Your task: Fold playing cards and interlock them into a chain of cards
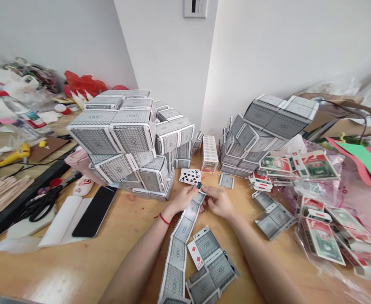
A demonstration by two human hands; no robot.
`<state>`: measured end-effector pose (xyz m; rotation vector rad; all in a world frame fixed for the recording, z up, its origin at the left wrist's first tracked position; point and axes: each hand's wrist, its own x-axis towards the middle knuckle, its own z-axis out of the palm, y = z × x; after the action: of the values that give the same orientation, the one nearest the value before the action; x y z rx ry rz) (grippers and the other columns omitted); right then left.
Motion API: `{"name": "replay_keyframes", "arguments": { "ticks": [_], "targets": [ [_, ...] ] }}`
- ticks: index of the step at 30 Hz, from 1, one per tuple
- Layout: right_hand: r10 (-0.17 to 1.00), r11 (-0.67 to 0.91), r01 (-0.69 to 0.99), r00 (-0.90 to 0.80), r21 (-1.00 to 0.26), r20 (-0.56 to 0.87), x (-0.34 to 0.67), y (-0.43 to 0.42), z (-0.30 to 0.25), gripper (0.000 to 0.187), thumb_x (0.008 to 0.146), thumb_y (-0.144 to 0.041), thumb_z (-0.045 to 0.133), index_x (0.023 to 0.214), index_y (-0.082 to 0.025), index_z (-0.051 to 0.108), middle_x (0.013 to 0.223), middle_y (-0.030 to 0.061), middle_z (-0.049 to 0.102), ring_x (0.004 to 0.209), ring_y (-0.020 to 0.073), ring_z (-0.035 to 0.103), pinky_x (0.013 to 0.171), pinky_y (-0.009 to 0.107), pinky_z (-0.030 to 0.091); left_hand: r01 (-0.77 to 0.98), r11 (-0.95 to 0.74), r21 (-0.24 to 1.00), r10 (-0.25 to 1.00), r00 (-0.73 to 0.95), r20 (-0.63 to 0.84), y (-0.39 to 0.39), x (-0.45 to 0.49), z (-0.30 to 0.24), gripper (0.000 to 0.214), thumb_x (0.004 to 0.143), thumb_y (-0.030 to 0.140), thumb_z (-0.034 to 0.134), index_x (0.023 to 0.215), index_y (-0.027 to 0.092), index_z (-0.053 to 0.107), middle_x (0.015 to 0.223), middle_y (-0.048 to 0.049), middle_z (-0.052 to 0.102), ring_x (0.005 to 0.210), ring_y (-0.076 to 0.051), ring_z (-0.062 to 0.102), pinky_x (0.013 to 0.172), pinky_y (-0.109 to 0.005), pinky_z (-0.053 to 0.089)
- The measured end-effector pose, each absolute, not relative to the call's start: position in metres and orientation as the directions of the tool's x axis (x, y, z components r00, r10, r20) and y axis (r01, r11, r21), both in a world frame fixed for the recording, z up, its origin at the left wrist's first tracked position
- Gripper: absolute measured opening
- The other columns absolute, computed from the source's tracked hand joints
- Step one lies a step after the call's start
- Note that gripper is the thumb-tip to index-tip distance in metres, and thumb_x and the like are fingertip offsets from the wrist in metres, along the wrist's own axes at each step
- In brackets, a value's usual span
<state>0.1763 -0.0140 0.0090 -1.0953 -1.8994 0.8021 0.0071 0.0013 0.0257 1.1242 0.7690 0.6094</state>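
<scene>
A long strip of joined playing cards (181, 236), grey backs up, runs from the table's near edge up to my hands. My left hand (185, 197) and my right hand (216, 201) both pinch the far end of this strip, fingers closed on it. Just beyond my fingers lies a face-up spade card (190, 176). A loose cluster of joined cards (209, 266) with a red diamond card showing lies right of the strip. Big blocks built of cards stand behind: one at left (122, 143), one at right (261, 126).
A black phone (94, 211), white paper, scissors (42, 202) and wooden sticks (1, 190) lie at left. Empty red-and-green card boxes (318, 202) in plastic wrap fill the right. A small card tower (209, 158) stands by the wall corner. The wooden table (87, 261) shows at front left.
</scene>
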Motion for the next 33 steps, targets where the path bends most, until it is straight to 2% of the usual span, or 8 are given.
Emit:
{"name": "replay_keyframes", "arguments": {
  "ticks": [2,5,8,10,13,16,24,33],
  "targets": [
    [0.912,0.366,0.311,-0.309,-0.877,0.271,0.175,-0.016,0.008,0.051,0.059,-0.010,0.041,0.105,-0.019,0.060,0.090,0.0063,0.066,0.085,0.0223,0.060,0.080,0.039,0.044,-0.055,0.326,0.944,0.762,0.606,-0.228,0.001,0.007,0.025,0.040,0.080,0.047,0.038,0.079,0.012,0.059,0.059,-0.0057,0.064,0.049,-0.016,0.058,0.047,-0.028,0.047],
    [0.957,0.136,0.032,-0.265,-0.990,0.122,0.169,-0.016,0.009,0.046,0.066,-0.019,0.040,0.108,-0.016,0.056,0.063,0.0026,0.063,0.056,0.0186,0.058,0.057,0.035,0.048,-0.072,0.324,0.943,0.770,0.600,-0.219,0.001,0.007,0.025,0.037,0.081,0.042,0.037,0.084,0.013,0.059,0.062,-0.0052,0.064,0.048,-0.016,0.058,0.047,-0.028,0.048],
    [0.978,-0.083,-0.255,-0.206,-0.963,-0.029,0.158,-0.012,0.011,0.041,0.076,-0.034,0.036,0.108,-0.014,0.052,0.049,-0.0012,0.054,0.040,0.0162,0.051,0.042,0.030,0.043,-0.099,0.320,0.942,0.778,0.595,-0.202,0.002,0.007,0.026,0.037,0.082,0.041,0.036,0.092,0.013,0.057,0.064,-0.0049,0.064,0.049,-0.015,0.058,0.049,-0.029,0.049],
    [0.946,-0.230,-0.329,-0.298,-0.916,-0.130,0.152,-0.010,0.013,0.040,0.079,-0.043,0.034,0.102,-0.016,0.053,0.041,-0.0043,0.045,0.035,0.0156,0.048,0.039,0.029,0.041,-0.109,0.316,0.942,0.776,0.601,-0.191,0.003,0.007,0.026,0.037,0.082,0.041,0.036,0.095,0.013,0.056,0.066,-0.0047,0.065,0.051,-0.015,0.059,0.051,-0.029,0.050],
    [0.897,-0.325,-0.360,-0.411,-0.874,-0.164,0.147,-0.009,0.013,0.035,0.078,-0.050,0.039,0.076,-0.018,0.055,0.040,-0.0047,0.043,0.035,0.0147,0.049,0.039,0.028,0.041,-0.118,0.306,0.945,0.778,0.603,-0.177,0.002,0.005,0.025,0.036,0.082,0.040,0.037,0.097,0.013,0.055,0.067,-0.0044,0.065,0.053,-0.016,0.060,0.051,-0.029,0.050],
    [0.909,-0.290,-0.347,-0.392,-0.892,-0.143,0.147,-0.010,0.008,0.037,0.076,-0.052,0.045,0.062,-0.018,0.049,0.039,-0.0043,0.044,0.034,0.0142,0.050,0.035,0.025,0.038,-0.094,0.309,0.946,0.759,0.624,-0.186,0.001,0.003,0.024,0.038,0.084,0.040,0.033,0.092,0.012,0.058,0.063,-0.0050,0.064,0.051,-0.016,0.060,0.049,-0.029,0.049],
    [0.940,-0.146,-0.179,-0.331,-0.973,-0.080,0.149,-0.012,0.003,0.031,0.078,-0.048,0.045,0.069,-0.018,0.049,0.037,-0.0063,0.047,0.032,0.0137,0.051,0.032,0.022,0.036,-0.087,0.246,0.965,0.782,0.606,-0.145,-0.002,0.005,0.024,0.032,0.081,0.038,0.043,0.099,0.013,0.052,0.062,-0.0035,0.063,0.048,-0.015,0.058,0.047,-0.026,0.047],
    [0.884,-0.258,-0.253,-0.450,-0.932,-0.123,0.150,-0.003,0.009,0.036,0.077,-0.041,0.051,0.096,-0.011,0.057,0.043,-0.0004,0.058,0.030,0.0142,0.052,0.026,0.021,0.035,0.003,0.109,0.994,0.756,0.649,-0.085,0.001,0.004,0.019,0.031,0.084,0.036,0.037,0.091,0.011,0.055,0.066,-0.0049,0.062,0.052,-0.014,0.058,0.050,-0.026,0.046]
  ]
}}
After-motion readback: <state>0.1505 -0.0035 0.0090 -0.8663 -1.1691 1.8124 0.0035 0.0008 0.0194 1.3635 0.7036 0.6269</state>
